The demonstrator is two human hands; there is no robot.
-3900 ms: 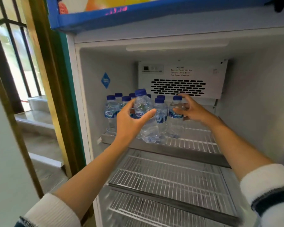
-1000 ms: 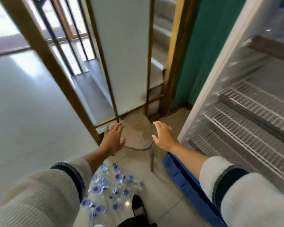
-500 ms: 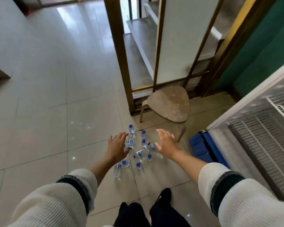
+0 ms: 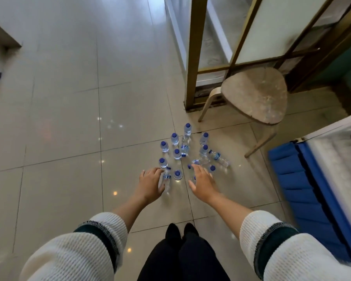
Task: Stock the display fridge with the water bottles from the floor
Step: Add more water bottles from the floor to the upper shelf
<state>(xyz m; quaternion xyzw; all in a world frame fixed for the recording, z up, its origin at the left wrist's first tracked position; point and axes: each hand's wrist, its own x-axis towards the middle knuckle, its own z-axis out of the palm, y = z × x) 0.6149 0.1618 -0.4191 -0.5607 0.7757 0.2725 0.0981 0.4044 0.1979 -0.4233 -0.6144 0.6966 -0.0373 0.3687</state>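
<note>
Having turned from the shelf and bent toward the floor, the person now reaches both arms down over the cluster of small clear plastic water bottles with blue caps [image 4: 177,154] on the grey glossy tiled floor [image 4: 69,118], so another pick-up looks imminent. The left hand [image 4: 150,184] hangs over a lying bottle with fingers loosely spread, seemingly holding nothing; the right hand [image 4: 202,184] is likewise released. A worn wooden stool [image 4: 255,96] stands beyond the bottles, near the white display fridge with blue base [image 4: 304,179] at right, though neither blocks the reach.
</note>
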